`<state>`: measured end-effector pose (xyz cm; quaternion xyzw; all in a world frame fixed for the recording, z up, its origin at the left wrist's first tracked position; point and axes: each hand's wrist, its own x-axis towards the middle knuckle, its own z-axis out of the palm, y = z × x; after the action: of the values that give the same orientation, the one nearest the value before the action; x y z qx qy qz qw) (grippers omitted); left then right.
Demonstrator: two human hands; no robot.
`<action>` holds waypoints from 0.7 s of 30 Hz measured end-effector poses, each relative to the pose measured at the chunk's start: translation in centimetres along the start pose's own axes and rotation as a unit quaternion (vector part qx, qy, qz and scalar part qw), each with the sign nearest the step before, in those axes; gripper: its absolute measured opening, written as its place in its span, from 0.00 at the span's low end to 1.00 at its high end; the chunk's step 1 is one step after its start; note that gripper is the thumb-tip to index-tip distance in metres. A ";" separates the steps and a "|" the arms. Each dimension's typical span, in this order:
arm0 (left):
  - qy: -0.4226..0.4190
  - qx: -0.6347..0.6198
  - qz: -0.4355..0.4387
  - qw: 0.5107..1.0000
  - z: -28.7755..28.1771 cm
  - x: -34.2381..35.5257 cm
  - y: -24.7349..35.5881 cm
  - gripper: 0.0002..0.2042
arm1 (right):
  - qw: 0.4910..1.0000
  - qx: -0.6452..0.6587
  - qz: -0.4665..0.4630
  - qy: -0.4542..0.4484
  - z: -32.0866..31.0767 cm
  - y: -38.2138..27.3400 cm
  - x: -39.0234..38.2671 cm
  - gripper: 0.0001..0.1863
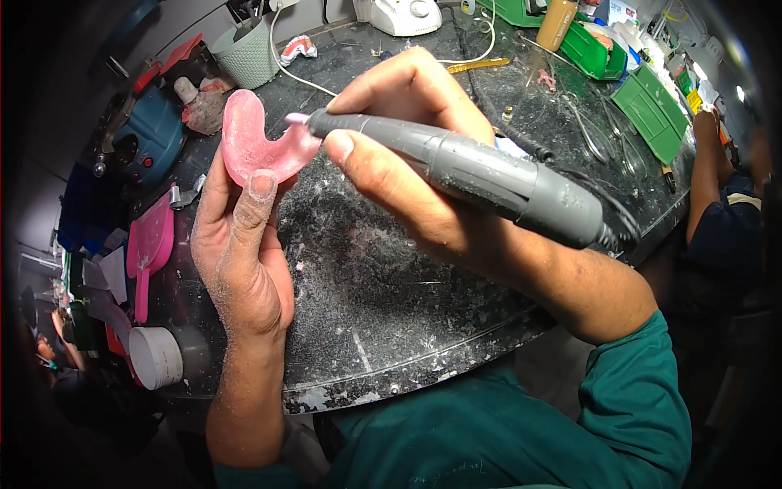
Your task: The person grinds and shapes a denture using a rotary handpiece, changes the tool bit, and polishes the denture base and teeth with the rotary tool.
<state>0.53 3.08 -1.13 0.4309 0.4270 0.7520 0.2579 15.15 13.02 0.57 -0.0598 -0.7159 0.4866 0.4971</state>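
Observation:
A pink, horseshoe-shaped dental plate [244,145] is pinched between the thumb and fingers of my left hand [248,236], raised over the dusty black bench. My right hand [399,175] grips a dark grey rotary handpiece [481,173] like a pen. Its small pinkish grinding tip [296,119] points left at the plate's right arm; whether it touches cannot be made out. White dust coats my left fingers and wrist. A coiled cord trails from the handpiece's back end.
To the left lie a pink dustpan-like scoop [151,240], a white round tub [155,358] and a blue machine [147,134]. Behind stand a woven pot [247,57], a dental model [298,50] and a white control box [406,15]. Green bins [595,50] and metal tools are at right, near another person's arm [707,163].

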 end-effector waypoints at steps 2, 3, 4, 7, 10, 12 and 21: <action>-0.002 -0.001 0.007 1.000 0.0 0.0 -0.2 0.24 | 1.000 -0.004 -0.004 0.005 -0.2 -0.1 0.0 0.11; -0.007 0.007 0.016 1.000 -0.1 0.0 -0.3 0.25 | 1.000 0.002 0.007 -0.017 -0.3 -0.3 0.0 0.11; -0.012 0.016 0.024 1.000 -0.3 0.0 -0.3 0.25 | 0.999 0.009 0.019 -0.041 -0.3 -0.4 0.0 0.11; -0.021 0.011 0.028 0.999 -0.3 0.0 -0.3 0.26 | 0.998 0.026 0.062 -0.016 -0.2 -0.7 -0.1 0.11; -0.024 0.015 0.031 0.999 -0.1 -0.1 -0.2 0.27 | 1.000 -0.006 -0.001 -0.019 -0.3 -0.3 0.1 0.11; -0.029 0.021 0.035 0.999 -0.1 -0.1 -0.3 0.27 | 1.000 0.009 -0.014 -0.013 -0.2 0.4 0.0 0.11; 0.004 0.003 0.047 0.999 -0.1 -0.2 0.0 0.27 | 0.996 0.020 -0.071 -0.054 -0.4 0.9 0.4 0.10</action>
<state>0.60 2.89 -1.29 0.4480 0.4094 0.7638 0.2197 14.96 13.94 0.16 0.0273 -0.7344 0.4664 0.4923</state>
